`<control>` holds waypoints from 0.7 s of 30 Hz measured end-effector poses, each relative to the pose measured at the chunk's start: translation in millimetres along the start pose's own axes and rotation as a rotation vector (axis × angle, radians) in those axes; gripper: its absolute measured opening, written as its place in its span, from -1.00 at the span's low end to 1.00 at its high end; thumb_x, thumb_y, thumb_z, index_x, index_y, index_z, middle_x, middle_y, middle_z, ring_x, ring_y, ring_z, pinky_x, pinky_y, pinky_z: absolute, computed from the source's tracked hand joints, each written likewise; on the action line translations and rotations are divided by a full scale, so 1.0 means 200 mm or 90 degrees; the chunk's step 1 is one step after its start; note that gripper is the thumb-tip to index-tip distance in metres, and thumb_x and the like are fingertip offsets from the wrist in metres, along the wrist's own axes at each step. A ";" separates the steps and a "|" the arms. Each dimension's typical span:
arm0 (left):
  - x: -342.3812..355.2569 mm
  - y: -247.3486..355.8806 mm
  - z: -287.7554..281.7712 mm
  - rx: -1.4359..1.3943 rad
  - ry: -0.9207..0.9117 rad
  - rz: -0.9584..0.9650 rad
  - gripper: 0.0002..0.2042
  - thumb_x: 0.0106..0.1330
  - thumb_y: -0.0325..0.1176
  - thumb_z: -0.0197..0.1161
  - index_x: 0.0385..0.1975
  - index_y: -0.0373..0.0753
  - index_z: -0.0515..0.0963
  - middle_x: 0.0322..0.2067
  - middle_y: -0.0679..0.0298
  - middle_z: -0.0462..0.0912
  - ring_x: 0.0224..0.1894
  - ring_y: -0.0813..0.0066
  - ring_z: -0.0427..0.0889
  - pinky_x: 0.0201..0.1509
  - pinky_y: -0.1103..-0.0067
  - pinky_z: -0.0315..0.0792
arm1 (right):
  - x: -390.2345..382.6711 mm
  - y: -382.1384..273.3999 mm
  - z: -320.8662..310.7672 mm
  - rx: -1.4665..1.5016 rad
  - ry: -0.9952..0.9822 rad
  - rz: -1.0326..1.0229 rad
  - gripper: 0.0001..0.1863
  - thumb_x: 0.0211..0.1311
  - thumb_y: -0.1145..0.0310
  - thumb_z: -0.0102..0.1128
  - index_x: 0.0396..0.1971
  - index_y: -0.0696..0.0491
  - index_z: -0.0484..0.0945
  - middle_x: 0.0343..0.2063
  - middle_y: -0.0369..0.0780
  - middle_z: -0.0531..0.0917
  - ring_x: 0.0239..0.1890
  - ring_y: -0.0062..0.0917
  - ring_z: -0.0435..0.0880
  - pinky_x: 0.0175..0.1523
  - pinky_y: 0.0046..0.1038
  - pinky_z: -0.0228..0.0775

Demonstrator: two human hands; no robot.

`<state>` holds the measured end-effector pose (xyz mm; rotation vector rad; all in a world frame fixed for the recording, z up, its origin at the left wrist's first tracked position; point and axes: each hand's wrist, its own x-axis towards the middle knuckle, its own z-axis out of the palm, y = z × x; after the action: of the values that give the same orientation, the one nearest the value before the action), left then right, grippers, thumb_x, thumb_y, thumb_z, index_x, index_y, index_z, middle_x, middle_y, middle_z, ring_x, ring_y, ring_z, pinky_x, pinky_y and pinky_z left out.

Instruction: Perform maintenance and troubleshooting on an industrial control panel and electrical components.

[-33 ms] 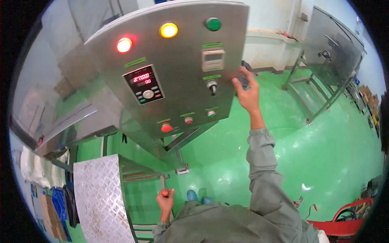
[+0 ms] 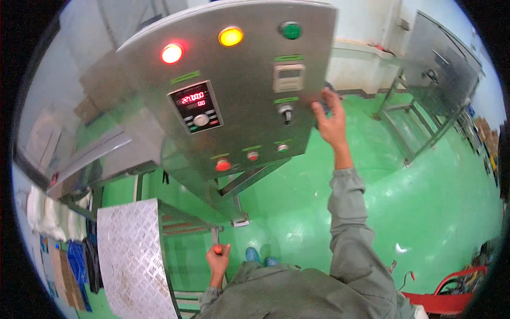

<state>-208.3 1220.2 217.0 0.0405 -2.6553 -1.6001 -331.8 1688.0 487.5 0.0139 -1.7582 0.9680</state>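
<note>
A stainless-steel control panel (image 2: 249,95) stands tilted before me. At its right side, my right hand (image 2: 332,125) curls its thumb and fingers around a dark knob (image 2: 329,86), mostly hidden by the fingers, which are a little blurred. My left hand (image 2: 218,263), low and near my body, is closed on an orange-handled tool (image 2: 218,248); its kind does not show clearly. On the panel are a lit red lamp (image 2: 172,53), a lit yellow lamp (image 2: 231,36), an unlit green lamp (image 2: 290,30), a red-lit display (image 2: 195,106), a black selector switch (image 2: 287,114) and several small buttons.
A checkered metal step (image 2: 130,239) stands left of my left hand. Another steel cabinet on legs (image 2: 435,69) is at the far right. A red cart (image 2: 446,302) holds dark items at the lower right. White sacks (image 2: 56,218) lie at the left. The floor (image 2: 297,207) is green.
The panel and its lamps sit slightly farther right in the view. My right hand has shifted right with the panel's edge and stays at the knob. My left hand keeps the orange-handled tool.
</note>
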 end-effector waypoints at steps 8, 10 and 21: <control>0.22 0.12 0.04 0.054 -0.035 0.065 -0.73 0.08 -0.21 0.50 -0.54 -0.24 0.58 -0.74 0.28 0.48 -0.69 0.51 0.41 -0.57 0.52 0.33 | 0.08 0.11 -0.13 0.177 -0.157 0.240 -0.39 0.27 0.31 0.31 0.21 0.13 0.20 0.01 -0.10 0.58 0.12 -0.41 0.52 0.21 -0.40 0.33; 0.24 0.09 0.05 0.033 -0.030 0.048 -0.73 0.08 -0.19 0.49 -0.53 -0.23 0.58 -0.74 0.28 0.48 -0.69 0.51 0.42 -0.56 0.52 0.34 | 0.04 -0.01 -0.02 -0.040 -0.016 0.032 -0.51 0.27 0.31 0.31 0.10 0.16 0.34 -0.12 -0.16 0.61 0.03 -0.43 0.54 0.10 -0.43 0.36; 0.28 -0.11 -0.05 0.042 -0.005 -0.019 -0.68 0.11 -0.09 0.45 -0.52 -0.25 0.60 -0.64 0.15 0.58 -0.57 0.14 0.59 -0.46 0.37 0.44 | -0.80 -0.58 0.84 -0.432 -0.252 0.100 -0.44 0.14 -0.16 0.25 -0.44 0.14 0.66 -0.56 -0.12 0.70 -0.50 -0.30 0.71 -0.36 -0.32 0.49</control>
<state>-262.8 1198.4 204.2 0.0775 -2.7249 -1.5236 -344.8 1439.7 413.1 -0.3945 -2.4106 0.4483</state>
